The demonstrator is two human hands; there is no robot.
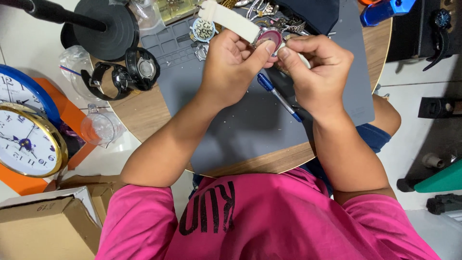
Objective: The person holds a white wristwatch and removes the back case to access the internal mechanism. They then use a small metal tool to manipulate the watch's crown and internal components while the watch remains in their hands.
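A round wristwatch with a pink-red face, a silver case and a white strap is being pinched between both sets of fingers. The left hand is clamped on the case, its thumb laid across the lower rim of the face; the right hand is closed against the case from the other side, thumb and forefinger pressed to its edge. The white strap is being left to trail up and away from the left hand's knuckles.

The watch is being held in the air above a grey rubber work mat, over the mat's far half. Just beneath the hands, a blue-capped pen with a silver barrel is lying on the mat, slanted. At the mat's far left corner — where moulded compartments are set into it — a small watch with a leopard-print dial is resting. Beyond the mat's far edge a tangle of metal watch bands is lying.

Left of the mat, on the round wooden table, two chunky black wristwatches are lying side by side. Well left of the mat, off the table, a gold-rimmed wall clock is overlapping a blue-rimmed wall clock. Nearer than the mat — at the picture's lower left — an open cardboard box is standing.
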